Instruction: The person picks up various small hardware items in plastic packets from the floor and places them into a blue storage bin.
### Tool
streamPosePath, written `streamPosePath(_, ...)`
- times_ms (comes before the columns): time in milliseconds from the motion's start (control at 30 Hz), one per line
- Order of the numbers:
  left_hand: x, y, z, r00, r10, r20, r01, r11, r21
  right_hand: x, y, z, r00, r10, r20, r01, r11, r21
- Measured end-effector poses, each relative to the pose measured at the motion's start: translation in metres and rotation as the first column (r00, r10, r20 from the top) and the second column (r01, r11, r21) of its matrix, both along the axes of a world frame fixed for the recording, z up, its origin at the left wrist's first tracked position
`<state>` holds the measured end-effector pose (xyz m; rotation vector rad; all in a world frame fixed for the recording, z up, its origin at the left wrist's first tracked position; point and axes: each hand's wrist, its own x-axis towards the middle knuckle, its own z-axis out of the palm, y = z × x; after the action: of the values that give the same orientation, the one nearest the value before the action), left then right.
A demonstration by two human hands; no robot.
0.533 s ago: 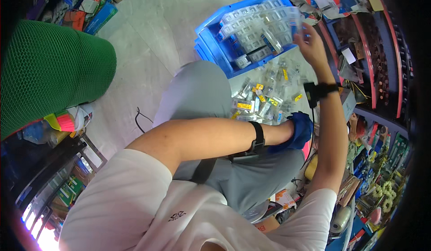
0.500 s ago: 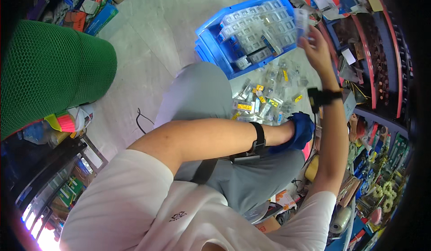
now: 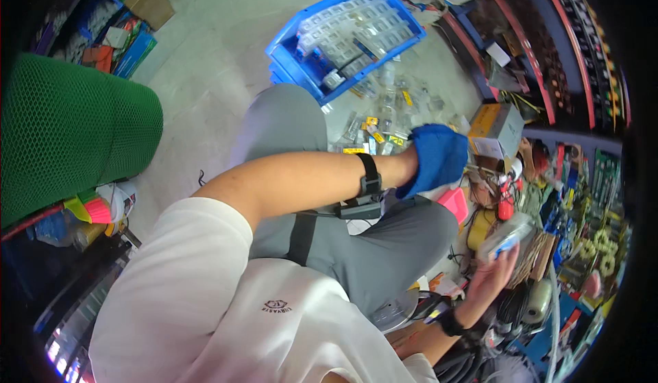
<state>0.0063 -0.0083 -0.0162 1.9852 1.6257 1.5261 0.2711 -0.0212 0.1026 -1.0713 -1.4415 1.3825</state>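
My left arm reaches across my lap, and a blue cloth [image 3: 439, 158] is wrapped over my left hand [image 3: 410, 166], hiding the fingers; the cloth stays gripped there. At the lower right, my right hand [image 3: 488, 277] is closed on a clear plastic box [image 3: 506, 236], slightly blurred, with a bit of blue at its lower side. Ahead on the floor, a blue bin [image 3: 288, 73] holds rows of clear plastic boxes [image 3: 356, 23]. Small clear packs [image 3: 384, 119], some with yellow labels, lie loose between the bin and my left hand.
A green mesh roll [image 3: 82, 129] stands at the left. Shelves [image 3: 548, 47] of hardware line the right. A grey and yellow carton [image 3: 497, 131] stands beyond the blue cloth, with a pink object [image 3: 454, 203] and cluttered tools nearby. My grey-trousered knees [image 3: 288, 116] flank the loose packs.
My right hand has moved from beside the bin, back and down to the lower right, with the clear plastic box. The blue cloth on my left hand now spreads wider. The view has shifted right.
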Motion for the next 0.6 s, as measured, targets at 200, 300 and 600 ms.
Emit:
streamPosePath(200,-0.004,-0.011,0.024,0.795,0.079,-0.601,-0.100,0.995,-0.003,-0.064,-0.017,0.000,0.992,0.124,0.028,-0.121,0.989,-0.085)
streamPosePath(300,0.003,-0.015,0.017,0.308,-0.143,0.940,0.492,0.870,-0.029,-0.120,0.003,-0.011,0.956,0.263,0.132,-0.248,0.961,-0.122)
streamPosePath(600,-0.042,-0.003,-0.013,-0.370,0.393,0.842,0.565,0.815,-0.132,-0.180,0.035,-0.070,0.799,0.579,0.160,-0.551,0.813,-0.189)
